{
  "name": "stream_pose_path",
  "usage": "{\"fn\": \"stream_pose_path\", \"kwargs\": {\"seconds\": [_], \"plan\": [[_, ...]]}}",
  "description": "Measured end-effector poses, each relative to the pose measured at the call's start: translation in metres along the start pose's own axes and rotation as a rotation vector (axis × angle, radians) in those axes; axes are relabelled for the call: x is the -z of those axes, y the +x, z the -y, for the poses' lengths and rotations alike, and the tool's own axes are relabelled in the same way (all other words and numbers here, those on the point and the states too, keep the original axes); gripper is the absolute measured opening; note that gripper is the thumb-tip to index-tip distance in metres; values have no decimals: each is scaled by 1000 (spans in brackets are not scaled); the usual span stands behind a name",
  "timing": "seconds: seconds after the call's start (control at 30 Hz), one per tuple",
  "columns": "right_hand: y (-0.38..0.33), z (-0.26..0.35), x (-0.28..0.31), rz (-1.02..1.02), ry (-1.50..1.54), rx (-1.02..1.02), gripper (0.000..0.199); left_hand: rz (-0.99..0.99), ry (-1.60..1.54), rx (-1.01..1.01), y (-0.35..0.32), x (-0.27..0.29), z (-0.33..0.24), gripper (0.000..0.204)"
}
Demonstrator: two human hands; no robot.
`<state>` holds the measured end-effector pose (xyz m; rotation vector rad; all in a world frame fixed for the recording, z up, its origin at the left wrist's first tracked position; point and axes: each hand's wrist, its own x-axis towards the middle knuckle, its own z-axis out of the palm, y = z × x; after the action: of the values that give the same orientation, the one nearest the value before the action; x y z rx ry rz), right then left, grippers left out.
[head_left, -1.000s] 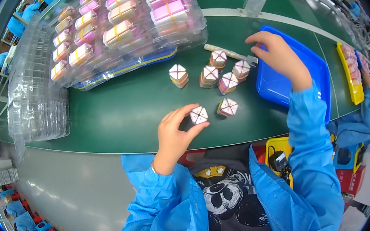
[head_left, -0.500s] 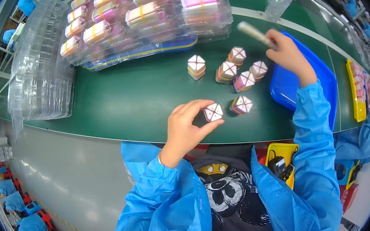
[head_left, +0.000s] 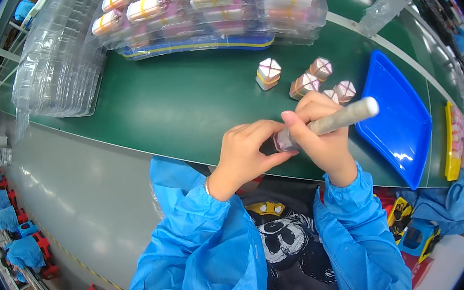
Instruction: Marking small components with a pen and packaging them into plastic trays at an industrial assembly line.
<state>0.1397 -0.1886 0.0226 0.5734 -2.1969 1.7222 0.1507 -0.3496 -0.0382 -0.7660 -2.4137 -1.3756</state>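
Observation:
My left hand (head_left: 247, 153) is closed round the sides of a small block (head_left: 284, 141) near the table's front edge, thumb and fingers gripping it. My right hand (head_left: 323, 137) is closed on a whitish, stick-shaped tool (head_left: 349, 115); its rounded end points up to the right. The tool's other end is at the block, hidden behind my fingers. Beyond my hands stand several similar blocks with pale tops crossed by dark lines, among them a banded block (head_left: 268, 74) on its own and a block (head_left: 304, 85) in a cluster partly covered by my right hand.
A blue tray (head_left: 395, 120) lies to the right on the green table (head_left: 165, 107). Clear plastic trays (head_left: 57, 67) are stacked at the left; filled clear trays (head_left: 298, 23) with pink and cream packs stand at the back. A yellow tray (head_left: 449, 146) is at the far right.
My right hand has come left and down from above the blue tray with the tool, to the block in my left hand. The view has shifted; a block beside my left hand is now covered.

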Motion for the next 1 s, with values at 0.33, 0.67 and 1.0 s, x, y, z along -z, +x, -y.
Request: {"fn": "stream_pose_path", "kwargs": {"seconds": [0.33, 0.67, 1.0], "plan": [[-3, 0, -5, 93, -278, 61, 22, -18, -15, -12, -1, -1, 2, 32], [8, -4, 10, 299, -274, 154, 23, 55, -44, 77, -2, -1, 2, 29], [3, -7, 4, 250, -227, 96, 22, 26, -45, 53, -2, 0, 0, 32]]}}
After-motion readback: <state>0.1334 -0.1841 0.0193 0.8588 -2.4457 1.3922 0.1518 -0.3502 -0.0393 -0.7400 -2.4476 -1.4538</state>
